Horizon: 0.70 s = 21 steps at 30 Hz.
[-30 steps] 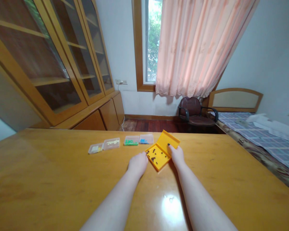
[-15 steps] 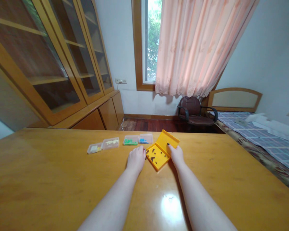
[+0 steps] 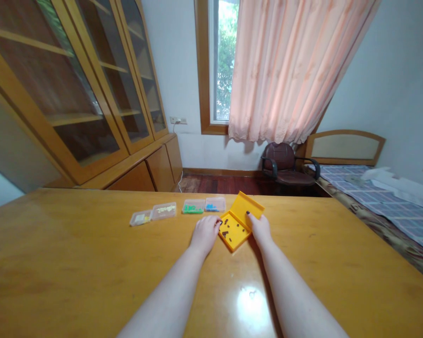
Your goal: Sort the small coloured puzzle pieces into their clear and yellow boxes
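An opened yellow plastic box rests on the table, with several small dark brown pieces scattered in its tray. Its hinged lid leans back on the far side. My right hand grips the box at its right, thumb across the lid's inner face. At the left corner of the tray is my left hand, fingers curled together over the rim. Whether a small piece is pinched between those fingertips is too small to tell.
Beyond my left hand lie clear cases: one with green pieces, one with blue pieces, and to their left one with cream pieces. The wooden table has its far edge just behind them. A chair stands past it.
My left hand has shifted right, from beside the box's left corner to over its rim. My right hand keeps its hold on the box.
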Tool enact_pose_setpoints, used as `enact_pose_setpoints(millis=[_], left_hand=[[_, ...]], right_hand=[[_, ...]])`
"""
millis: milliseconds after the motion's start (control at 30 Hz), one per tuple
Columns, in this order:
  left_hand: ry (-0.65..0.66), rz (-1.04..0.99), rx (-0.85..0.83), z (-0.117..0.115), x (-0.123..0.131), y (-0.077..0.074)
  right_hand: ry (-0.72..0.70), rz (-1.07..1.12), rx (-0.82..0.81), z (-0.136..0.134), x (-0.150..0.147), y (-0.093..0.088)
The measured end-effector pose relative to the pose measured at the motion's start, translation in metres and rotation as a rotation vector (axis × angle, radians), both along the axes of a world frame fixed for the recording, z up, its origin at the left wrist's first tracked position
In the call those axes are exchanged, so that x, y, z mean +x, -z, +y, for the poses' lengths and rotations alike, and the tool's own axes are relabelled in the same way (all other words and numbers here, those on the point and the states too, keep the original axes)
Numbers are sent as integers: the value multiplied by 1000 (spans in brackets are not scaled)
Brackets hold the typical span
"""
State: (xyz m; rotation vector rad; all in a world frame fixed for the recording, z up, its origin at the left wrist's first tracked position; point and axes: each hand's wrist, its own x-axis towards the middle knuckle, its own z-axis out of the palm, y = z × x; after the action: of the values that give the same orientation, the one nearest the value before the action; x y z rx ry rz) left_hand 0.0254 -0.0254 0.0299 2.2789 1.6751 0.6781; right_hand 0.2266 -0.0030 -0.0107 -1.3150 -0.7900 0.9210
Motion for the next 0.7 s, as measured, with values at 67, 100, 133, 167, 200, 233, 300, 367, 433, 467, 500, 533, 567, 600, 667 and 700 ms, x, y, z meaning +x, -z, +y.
enact_pose_setpoints(millis=[67,100,133,167,200,233,300,367,433,467,500,533,567,600,667,700], left_hand=[[7,-8,0,0,0,1],[14,-14,10,0,0,1],[21,-22,23,0,0,2],[28,-28,36,0,0,2],[35,-35,49,-1,0,3],[43,-41,59,-1,0,3],[69,-50,74,-2,0,3],[108,-47,80,-2,0,4],[112,-13,81,-2,1,5],[89,18,78,-2,1,5],[51,59,69,-2,1,5],[-3,105,53,-3,1,3],[-65,152,31,-3,0,1],[-131,197,7,-5,-2,-3],[-251,275,-34,-9,-7,-11],[-294,309,-51,-11,-10,-16]], right_hand=[[0,14,2,-1,-1,-2],[5,10,-4,-2,-1,-3],[11,1,-12,-2,-1,-3],[13,-8,-20,-3,-1,-4],[15,-13,-25,-3,-1,-4],[14,-13,-25,-3,-1,-4],[17,-1,-21,-2,-1,-3],[24,9,-23,-1,-1,-2],[24,21,-23,-1,-2,-1],[21,32,-18,-1,-2,-2],[16,42,-13,-1,-2,-2],[13,52,-7,-2,-3,-3],[12,58,-5,-2,-3,-4],[13,59,-6,-3,-3,-6],[18,52,-12,-3,-4,-7],[18,48,-12,-4,-3,-7]])
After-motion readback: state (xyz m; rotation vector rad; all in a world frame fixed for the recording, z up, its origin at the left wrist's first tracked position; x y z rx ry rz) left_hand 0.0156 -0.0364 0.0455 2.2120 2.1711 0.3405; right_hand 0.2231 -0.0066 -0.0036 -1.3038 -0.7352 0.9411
